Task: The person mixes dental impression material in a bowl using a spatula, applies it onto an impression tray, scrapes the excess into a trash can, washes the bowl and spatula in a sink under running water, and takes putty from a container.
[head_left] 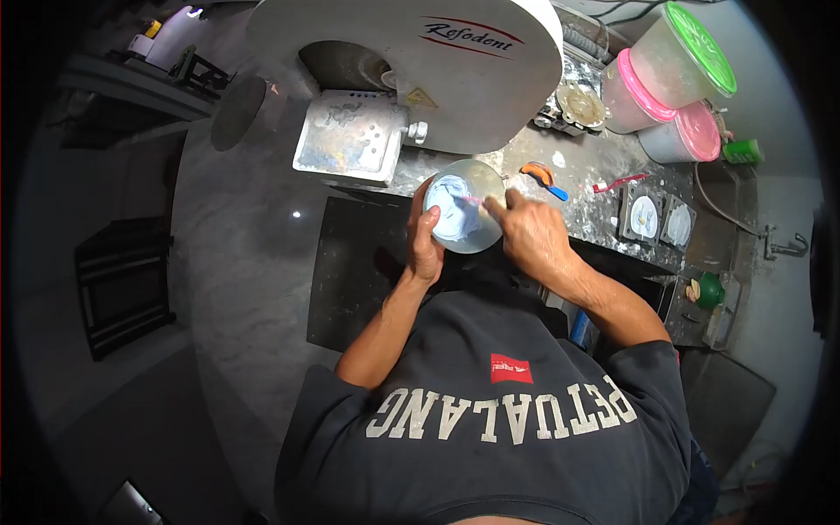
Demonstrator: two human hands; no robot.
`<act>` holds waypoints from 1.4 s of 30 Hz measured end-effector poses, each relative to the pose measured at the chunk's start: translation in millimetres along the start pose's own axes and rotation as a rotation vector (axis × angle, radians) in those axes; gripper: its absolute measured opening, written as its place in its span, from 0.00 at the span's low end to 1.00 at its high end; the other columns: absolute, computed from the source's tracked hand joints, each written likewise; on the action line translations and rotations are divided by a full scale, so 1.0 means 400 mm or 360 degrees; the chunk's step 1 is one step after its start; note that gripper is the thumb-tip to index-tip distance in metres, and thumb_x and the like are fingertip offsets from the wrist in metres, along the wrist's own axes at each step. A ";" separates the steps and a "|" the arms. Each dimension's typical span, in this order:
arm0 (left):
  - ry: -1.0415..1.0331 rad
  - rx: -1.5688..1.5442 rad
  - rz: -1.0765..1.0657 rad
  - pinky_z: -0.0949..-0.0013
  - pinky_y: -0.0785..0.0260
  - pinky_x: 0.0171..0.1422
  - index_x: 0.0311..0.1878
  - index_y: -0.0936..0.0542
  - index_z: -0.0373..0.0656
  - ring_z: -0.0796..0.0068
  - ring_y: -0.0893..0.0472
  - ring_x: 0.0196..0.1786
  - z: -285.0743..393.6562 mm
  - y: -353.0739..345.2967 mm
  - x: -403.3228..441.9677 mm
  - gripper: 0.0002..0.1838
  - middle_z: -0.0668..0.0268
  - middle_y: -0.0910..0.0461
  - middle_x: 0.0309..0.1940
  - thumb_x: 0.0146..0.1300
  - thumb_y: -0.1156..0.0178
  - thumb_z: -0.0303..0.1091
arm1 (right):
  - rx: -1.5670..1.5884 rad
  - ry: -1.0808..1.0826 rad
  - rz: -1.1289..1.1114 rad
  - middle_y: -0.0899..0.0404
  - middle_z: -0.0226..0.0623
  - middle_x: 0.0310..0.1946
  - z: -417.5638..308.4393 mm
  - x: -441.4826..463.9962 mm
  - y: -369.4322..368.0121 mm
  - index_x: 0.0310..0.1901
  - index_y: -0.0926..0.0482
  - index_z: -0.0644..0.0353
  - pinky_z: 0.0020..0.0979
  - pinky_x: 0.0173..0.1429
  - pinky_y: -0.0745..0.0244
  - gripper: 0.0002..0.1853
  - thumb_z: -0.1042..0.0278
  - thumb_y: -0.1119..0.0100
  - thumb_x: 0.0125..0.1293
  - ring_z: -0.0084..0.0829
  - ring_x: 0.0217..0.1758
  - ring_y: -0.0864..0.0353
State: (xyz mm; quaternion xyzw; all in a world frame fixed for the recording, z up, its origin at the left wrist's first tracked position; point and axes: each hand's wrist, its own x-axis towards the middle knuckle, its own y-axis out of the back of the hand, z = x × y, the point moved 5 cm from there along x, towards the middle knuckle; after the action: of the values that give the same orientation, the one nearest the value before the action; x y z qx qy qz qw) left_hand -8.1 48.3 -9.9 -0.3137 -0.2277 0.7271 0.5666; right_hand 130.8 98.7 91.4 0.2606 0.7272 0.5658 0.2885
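Note:
My left hand [423,243] is closed round the left side of a translucent mixing bowl [483,234], its thumb over the rim. Thick pale blue paste [449,213] lies in the bowl, mostly on the left side. From the right, my right hand [535,234] reaches over the rim, fingers closed on a slim pink stirring tool [473,200] that dips towards the paste. Its exact kind is hard to make out, since the fingers cover part of it. The bowl is held tilted in front of my chest, at the counter's front edge.
A white Refodent machine [490,87] with a metal tray [346,140] stands behind. On the plaster-stained counter [582,162] lie an orange-and-blue tool [544,180], a red brush-like tool [619,184] and two square molds [643,217]. Lidded tubs [652,79] stack at back right, near a tap [786,245].

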 end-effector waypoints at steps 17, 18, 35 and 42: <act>-0.0127 0.0087 0.0070 0.62 0.38 0.70 0.71 0.38 0.35 0.65 0.29 0.65 -0.029 -0.018 -0.005 0.36 0.55 0.30 0.62 0.64 0.46 0.46 | 0.0183 -0.0339 0.0052 0.19 0.51 0.26 0.018 -0.035 0.008 0.50 0.18 0.58 0.47 0.33 0.20 0.21 0.73 0.38 0.51 0.51 0.29 0.15; -0.0050 0.0166 -0.0001 0.63 0.33 0.66 0.69 0.36 0.35 0.66 0.26 0.61 -0.011 -0.031 0.002 0.35 0.56 0.27 0.59 0.66 0.46 0.48 | 0.0028 -0.0246 -0.0235 0.18 0.48 0.28 0.020 -0.034 -0.007 0.53 0.17 0.56 0.45 0.33 0.19 0.21 0.71 0.39 0.54 0.48 0.30 0.14; 0.0866 0.0338 -0.0127 0.61 0.23 0.59 0.61 0.25 0.39 0.68 0.17 0.54 -0.030 -0.005 0.002 0.33 0.59 0.18 0.52 0.71 0.54 0.61 | -0.0050 0.0286 -0.0203 0.18 0.48 0.27 0.025 -0.022 0.022 0.31 0.15 0.62 0.44 0.30 0.20 0.09 0.68 0.43 0.59 0.45 0.29 0.14; 0.0623 0.0270 -0.0029 0.66 0.21 0.50 0.67 0.33 0.40 0.69 0.18 0.53 -0.021 -0.026 -0.002 0.32 0.60 0.22 0.54 0.68 0.48 0.53 | 0.0115 0.0082 -0.0249 0.18 0.51 0.24 0.008 -0.027 0.029 0.36 0.17 0.64 0.45 0.33 0.19 0.10 0.70 0.40 0.53 0.50 0.29 0.14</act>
State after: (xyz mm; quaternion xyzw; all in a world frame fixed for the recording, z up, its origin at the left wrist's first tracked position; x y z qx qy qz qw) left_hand 5.4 50.0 -8.4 -0.3980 -0.0540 0.6636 0.6311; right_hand 141.0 95.8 103.6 0.1985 0.7725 0.5214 0.3033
